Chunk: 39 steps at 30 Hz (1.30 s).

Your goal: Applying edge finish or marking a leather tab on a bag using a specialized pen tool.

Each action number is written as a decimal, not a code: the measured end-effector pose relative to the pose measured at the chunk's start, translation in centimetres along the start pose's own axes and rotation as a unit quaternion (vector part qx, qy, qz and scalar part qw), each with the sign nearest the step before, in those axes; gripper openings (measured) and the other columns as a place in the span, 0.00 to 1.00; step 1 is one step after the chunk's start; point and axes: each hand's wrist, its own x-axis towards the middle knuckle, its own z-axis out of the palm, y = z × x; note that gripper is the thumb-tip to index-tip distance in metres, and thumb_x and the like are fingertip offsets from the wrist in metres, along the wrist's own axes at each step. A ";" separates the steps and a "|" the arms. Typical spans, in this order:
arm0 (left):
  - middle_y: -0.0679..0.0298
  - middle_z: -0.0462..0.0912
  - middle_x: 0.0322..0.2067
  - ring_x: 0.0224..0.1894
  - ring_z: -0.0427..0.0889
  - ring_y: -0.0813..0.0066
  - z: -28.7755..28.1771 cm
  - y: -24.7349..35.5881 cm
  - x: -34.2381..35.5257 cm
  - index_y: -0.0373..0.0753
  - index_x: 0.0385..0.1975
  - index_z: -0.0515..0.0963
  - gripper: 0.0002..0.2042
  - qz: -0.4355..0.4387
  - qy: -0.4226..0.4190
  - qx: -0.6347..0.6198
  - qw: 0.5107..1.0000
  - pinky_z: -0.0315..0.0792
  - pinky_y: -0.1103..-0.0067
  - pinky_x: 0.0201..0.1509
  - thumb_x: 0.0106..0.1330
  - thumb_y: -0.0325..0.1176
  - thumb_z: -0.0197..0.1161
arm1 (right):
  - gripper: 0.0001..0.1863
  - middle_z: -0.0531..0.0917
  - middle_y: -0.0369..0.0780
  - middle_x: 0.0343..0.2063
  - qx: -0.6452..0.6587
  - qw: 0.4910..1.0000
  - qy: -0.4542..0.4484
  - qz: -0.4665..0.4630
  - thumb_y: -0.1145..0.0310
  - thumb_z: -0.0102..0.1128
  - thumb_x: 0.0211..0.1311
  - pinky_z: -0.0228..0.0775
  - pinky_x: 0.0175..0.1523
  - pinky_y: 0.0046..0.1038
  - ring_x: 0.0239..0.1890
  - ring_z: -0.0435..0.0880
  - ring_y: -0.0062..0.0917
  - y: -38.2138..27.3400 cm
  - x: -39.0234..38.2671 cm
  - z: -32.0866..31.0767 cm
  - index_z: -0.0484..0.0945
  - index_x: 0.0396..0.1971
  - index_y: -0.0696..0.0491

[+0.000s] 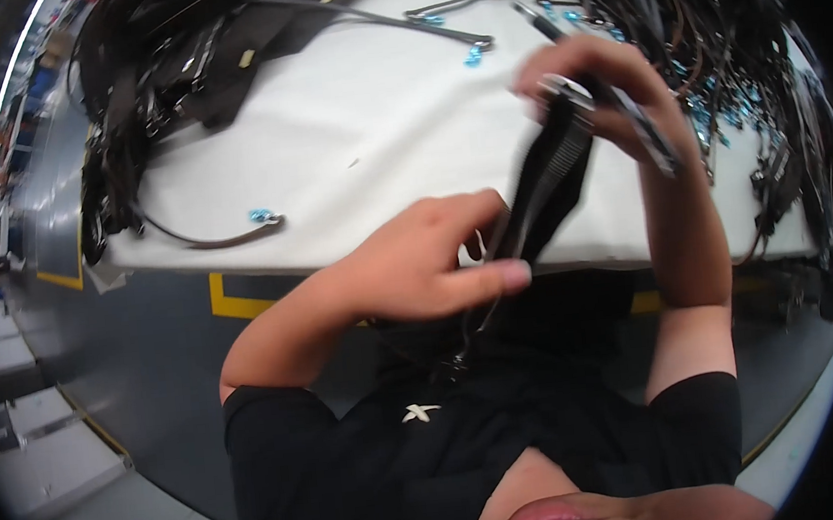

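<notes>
A black ribbed strap piece (549, 184) with a metal fitting at its top is held up between both hands over the near edge of a white table (364, 116). My left hand (426, 259) pinches its lower end, thumb pointing right. My right hand (600, 95) grips the upper end at the metal fitting and also holds a thin dark strap or rod (642, 121) that runs diagonally through its fingers. A thin cord hangs down from the piece toward my black shirt (433, 447).
A heap of black straps and bag parts (180, 53) covers the table's far left. Another tangle with blue-wrapped clasps (717, 65) fills the right side. A loose strap (226, 237) lies near the front left edge. The grey floor has yellow marking (232, 304) below.
</notes>
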 end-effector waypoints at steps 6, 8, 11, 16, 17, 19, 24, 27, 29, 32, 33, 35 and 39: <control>0.64 0.86 0.34 0.35 0.82 0.84 2.1 -3.8 2.9 0.33 0.48 0.79 0.14 -0.109 0.134 -0.346 0.922 0.77 0.82 0.38 0.79 0.40 0.57 | 0.21 0.85 0.43 0.29 -0.318 0.875 0.301 0.208 0.55 0.75 0.61 0.78 0.37 0.31 0.31 0.86 0.29 -2.0 -1.2 5.3 0.80 0.42 0.56; 0.64 0.86 0.35 0.35 0.82 0.85 2.5 -3.3 3.6 0.33 0.48 0.79 0.14 -0.124 0.128 -0.386 0.905 0.76 0.84 0.38 0.80 0.40 0.57 | 0.28 0.85 0.43 0.30 -0.212 0.911 0.203 0.291 0.50 0.81 0.53 0.78 0.38 0.31 0.31 0.86 0.31 -3.3 -2.7 7.7 0.80 0.41 0.55; 0.66 0.85 0.35 0.34 0.82 0.85 3.0 -2.8 4.6 0.33 0.49 0.79 0.14 -0.083 0.142 -0.483 0.860 0.76 0.84 0.38 0.80 0.39 0.56 | 0.32 0.83 0.37 0.32 -0.181 0.934 0.169 0.257 0.65 0.86 0.46 0.73 0.33 0.20 0.27 0.80 0.16 -2.8 -3.9 10.4 0.74 0.47 0.57; 0.67 0.84 0.29 0.28 0.77 0.85 1.4 -3.0 4.0 0.31 0.39 0.81 0.11 -0.107 0.161 -0.363 0.912 0.73 0.82 0.33 0.76 0.33 0.57 | 0.23 0.80 0.32 0.40 0.085 0.899 0.232 0.362 0.81 0.71 0.58 0.74 0.42 0.19 0.39 0.79 0.12 -2.1 -5.1 8.4 0.71 0.51 0.56; 0.67 0.83 0.23 0.24 0.74 0.85 0.7 -3.0 3.7 0.30 0.32 0.83 0.10 -0.112 0.190 -0.264 0.939 0.70 0.81 0.29 0.72 0.30 0.59 | 0.23 0.79 0.33 0.40 0.052 0.907 0.237 0.345 0.80 0.69 0.58 0.72 0.40 0.16 0.37 0.78 0.11 -1.7 -6.0 7.6 0.71 0.51 0.58; 0.63 0.72 0.12 0.18 0.67 0.82 -1.9 -3.8 2.3 0.29 0.18 0.77 0.09 -0.109 0.247 0.016 0.963 0.63 0.76 0.23 0.58 0.27 0.61 | 0.22 0.81 0.37 0.29 -0.087 0.922 0.219 0.306 0.79 0.64 0.50 0.72 0.36 0.23 0.29 0.78 0.17 -1.9 -7.3 5.2 0.74 0.48 0.57; 0.60 0.69 0.15 0.19 0.65 0.77 -3.0 -3.3 1.1 0.31 0.24 0.69 0.05 -0.159 0.143 0.056 0.975 0.63 0.75 0.25 0.48 0.24 0.57 | 0.25 0.84 0.44 0.37 -0.269 0.878 0.047 0.393 0.79 0.66 0.46 0.73 0.49 0.29 0.43 0.84 0.32 -3.8 -7.8 3.6 0.75 0.49 0.58; 0.57 0.73 0.16 0.20 0.71 0.73 -1.0 -1.3 2.5 0.32 0.28 0.72 0.06 -0.160 0.116 -0.029 0.980 0.67 0.74 0.27 0.51 0.25 0.59 | 0.25 0.85 0.52 0.36 -0.298 0.884 0.032 0.359 0.71 0.75 0.50 0.76 0.45 0.38 0.41 0.85 0.50 -3.2 -4.9 5.0 0.75 0.49 0.58; 0.71 0.72 0.22 0.28 0.68 0.87 -0.6 -0.2 3.9 0.32 0.27 0.71 0.07 -0.175 0.105 0.008 0.979 0.64 0.81 0.30 0.55 0.24 0.64 | 0.24 0.84 0.53 0.34 -0.232 0.869 0.075 0.431 0.69 0.77 0.50 0.76 0.42 0.40 0.38 0.84 0.51 -2.3 -3.2 5.4 0.74 0.45 0.59; 0.65 0.70 0.18 0.24 0.67 0.81 -1.0 -0.2 4.2 0.31 0.25 0.70 0.09 -0.152 0.114 0.117 0.975 0.65 0.77 0.28 0.56 0.26 0.66 | 0.18 0.83 0.54 0.31 -0.312 0.869 0.073 0.376 0.76 0.69 0.51 0.74 0.41 0.42 0.37 0.83 0.54 -1.5 -3.6 6.4 0.72 0.41 0.59; 0.62 0.69 0.16 0.22 0.66 0.77 -1.4 -0.3 4.2 0.32 0.25 0.69 0.08 -0.128 0.129 0.187 0.965 0.64 0.75 0.28 0.55 0.24 0.64 | 0.16 0.82 0.54 0.30 -0.337 0.865 0.061 0.366 0.78 0.65 0.51 0.74 0.41 0.43 0.37 0.82 0.55 -1.3 -4.0 6.5 0.72 0.40 0.58; 0.48 0.75 0.18 0.24 0.78 0.47 -3.0 -0.7 3.0 0.33 0.29 0.72 0.07 -0.106 0.140 0.247 0.953 0.71 0.65 0.32 0.53 0.25 0.60 | 0.16 0.82 0.51 0.33 -0.371 0.874 0.049 0.310 0.84 0.57 0.49 0.73 0.45 0.43 0.40 0.81 0.53 -1.4 -6.0 4.8 0.73 0.40 0.56; 0.58 0.72 0.16 0.21 0.75 0.57 -4.0 -1.8 0.6 0.38 0.38 0.73 0.13 -0.214 0.023 0.254 0.943 0.68 0.69 0.30 0.53 0.26 0.64 | 0.14 0.84 0.47 0.40 -0.407 0.883 0.042 0.231 0.84 0.59 0.51 0.75 0.48 0.40 0.43 0.84 0.47 -3.0 -5.4 4.1 0.76 0.39 0.56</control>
